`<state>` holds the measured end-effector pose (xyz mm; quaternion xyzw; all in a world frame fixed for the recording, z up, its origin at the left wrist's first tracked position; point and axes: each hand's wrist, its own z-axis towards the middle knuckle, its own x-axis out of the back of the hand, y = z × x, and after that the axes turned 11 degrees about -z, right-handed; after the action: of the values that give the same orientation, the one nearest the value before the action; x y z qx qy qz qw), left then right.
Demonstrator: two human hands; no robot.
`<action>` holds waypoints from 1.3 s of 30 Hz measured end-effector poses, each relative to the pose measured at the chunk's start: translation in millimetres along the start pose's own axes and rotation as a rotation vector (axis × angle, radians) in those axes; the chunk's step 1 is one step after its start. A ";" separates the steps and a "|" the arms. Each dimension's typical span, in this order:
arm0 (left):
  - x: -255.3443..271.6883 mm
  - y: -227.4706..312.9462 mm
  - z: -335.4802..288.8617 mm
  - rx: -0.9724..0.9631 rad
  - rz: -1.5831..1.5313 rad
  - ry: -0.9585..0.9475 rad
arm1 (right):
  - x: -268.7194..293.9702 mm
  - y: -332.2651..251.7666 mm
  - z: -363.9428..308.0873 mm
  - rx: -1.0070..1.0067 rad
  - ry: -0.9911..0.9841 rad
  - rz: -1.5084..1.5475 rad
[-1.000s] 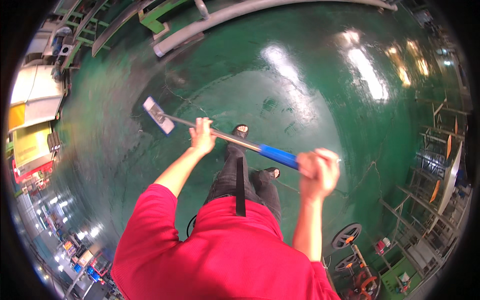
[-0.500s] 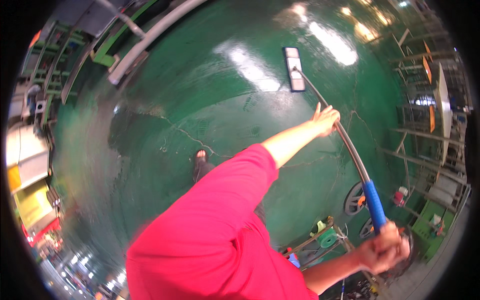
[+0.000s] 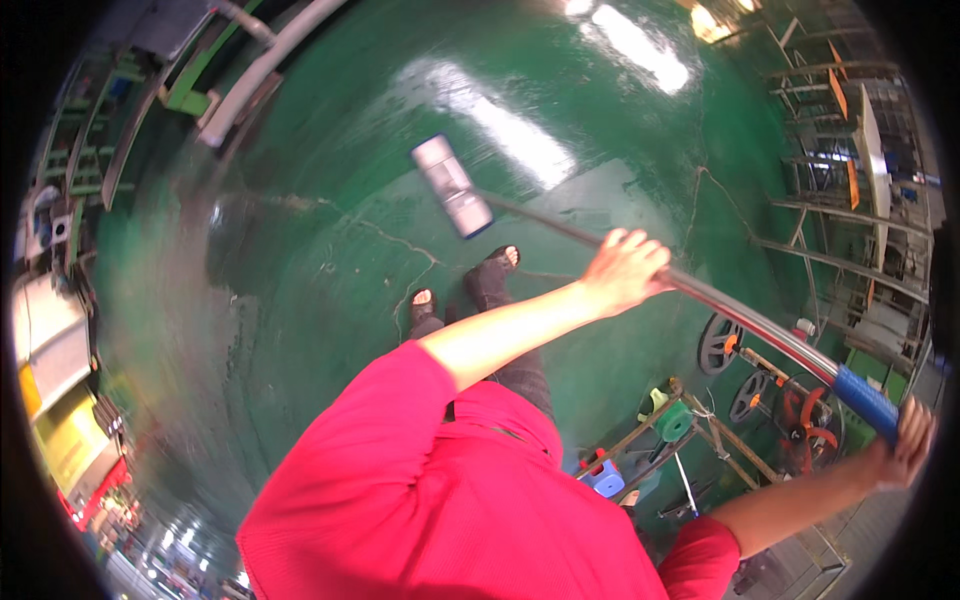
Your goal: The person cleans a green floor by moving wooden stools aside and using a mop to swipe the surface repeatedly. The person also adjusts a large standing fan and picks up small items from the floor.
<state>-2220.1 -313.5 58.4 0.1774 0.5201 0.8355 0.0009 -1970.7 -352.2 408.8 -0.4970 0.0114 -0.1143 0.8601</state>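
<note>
I hold a long mop with both hands. My left hand (image 3: 628, 268) grips the shiny metal pole (image 3: 745, 315) near its middle. My right hand (image 3: 908, 440) is closed around the blue grip (image 3: 866, 400) at the pole's upper end, near the right rim. The flat pale mop head (image 3: 453, 186) rests on the wet, glossy green floor (image 3: 330, 200) ahead of my feet (image 3: 495, 272). My red shirt fills the lower centre and hides the floor beneath me.
Metal racks and frames (image 3: 860, 170) line the right side. Wheels, a green spool and small coloured items (image 3: 730, 385) lie low right. A pale pipe or kerb (image 3: 265, 65) runs along the far left, with machinery (image 3: 50, 330) at the left rim.
The mop head has swept from the far right back toward the left and nearer my feet. My view has turned, and both hands have shifted along with the pole.
</note>
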 end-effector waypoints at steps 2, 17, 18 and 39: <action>49.7 -7.3 -68.3 0.129 0.161 0.014 | -80.5 39.3 -8.9 -0.138 0.299 -0.158; 264.1 -75.5 -436.4 1.434 0.794 -0.097 | -365.3 162.0 -300.4 -0.820 -0.568 0.467; 246.0 -72.1 -414.0 1.311 0.778 -0.166 | -340.3 153.1 -281.9 -0.888 -0.444 0.381; -414.0 -2.9 42.0 0.058 0.053 -0.503 | 144.1 42.9 -244.2 -0.073 0.167 -0.920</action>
<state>-1820.3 -352.7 -49.8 0.3932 0.5223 0.7496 0.1035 -1855.0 -569.7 262.1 -0.4694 -0.1369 -0.5229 0.6982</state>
